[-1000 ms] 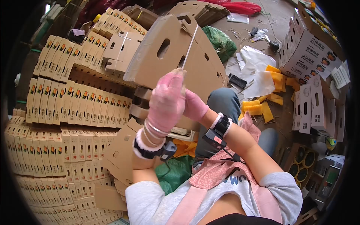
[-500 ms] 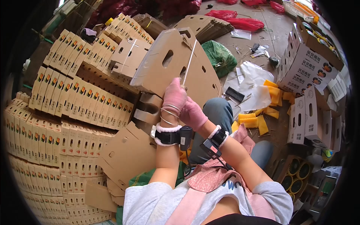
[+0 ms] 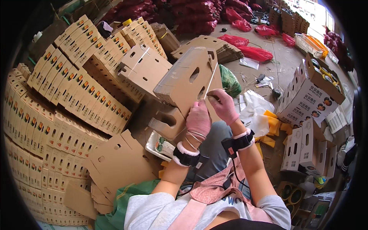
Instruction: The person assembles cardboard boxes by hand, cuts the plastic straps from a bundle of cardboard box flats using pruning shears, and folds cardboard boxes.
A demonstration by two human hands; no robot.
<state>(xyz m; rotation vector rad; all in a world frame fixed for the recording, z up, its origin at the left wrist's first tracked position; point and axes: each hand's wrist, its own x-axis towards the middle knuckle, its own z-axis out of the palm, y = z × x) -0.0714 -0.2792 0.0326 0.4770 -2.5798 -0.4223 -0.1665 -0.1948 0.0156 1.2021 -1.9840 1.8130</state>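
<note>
1. my left hand [image 3: 198, 118] curls at the white strap [image 3: 210, 81], its grip hidden.
2. my right hand [image 3: 223, 106] pinches the strap.
3. beyond both, the cardboard bundle [image 3: 181, 86] seems heavy, stiff, best held by its handle slot [image 3: 194, 75].

The cardboard bundle [image 3: 184, 83] stands between stacked cartons [image 3: 82, 90], left, and boxes [image 3: 304, 100], right.

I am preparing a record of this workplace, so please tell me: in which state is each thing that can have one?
Front cardboard bundle: flat-packed, tilted
White strap: straight across the front cardboard bundle
Left hand: closed, apparently on the white strap
Right hand: fingers bent beside the white strap, grip unclear
Bundle behind: flat-packed, strapped
Loose cardboard sheets: overlapping
Upper printed box: open, things inside
</note>
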